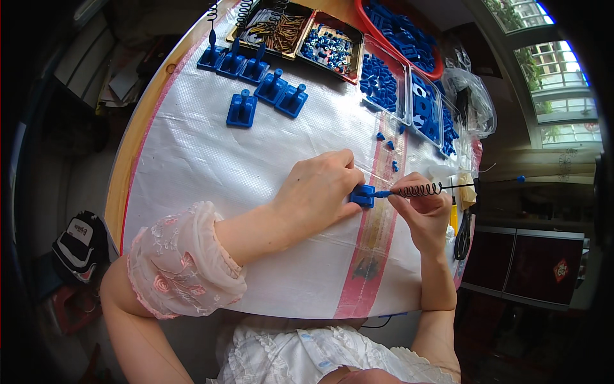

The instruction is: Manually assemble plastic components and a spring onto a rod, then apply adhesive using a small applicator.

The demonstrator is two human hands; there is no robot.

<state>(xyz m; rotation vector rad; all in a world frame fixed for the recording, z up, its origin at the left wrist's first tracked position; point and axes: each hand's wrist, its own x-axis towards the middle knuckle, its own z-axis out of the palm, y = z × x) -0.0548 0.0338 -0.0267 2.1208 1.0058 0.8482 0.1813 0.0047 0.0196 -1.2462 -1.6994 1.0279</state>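
Note:
Over the middle of the table, my left hand (320, 189) is closed on a small blue plastic base (364, 197), thumb and fingers gripping its left side. From the right, my right hand (423, 214) pinches a black coiled wire spring (419, 190). A narrow blue plug (383, 194) at the spring's near end meets the base; whether it sits inside, I cannot tell. Past my fingers the wire runs straight to the right, with a small blue piece (520, 179) at its far tip.
Several blue bases (242, 109) stand at the upper left, some bearing black coils. Along the far edge are a tray of brass-coloured pins (278, 32), a tray of small mixed parts (327, 51), clear boxes of blue parts (382, 83) and a red basin (437, 67). Black-handled scissors (462, 243) lie right.

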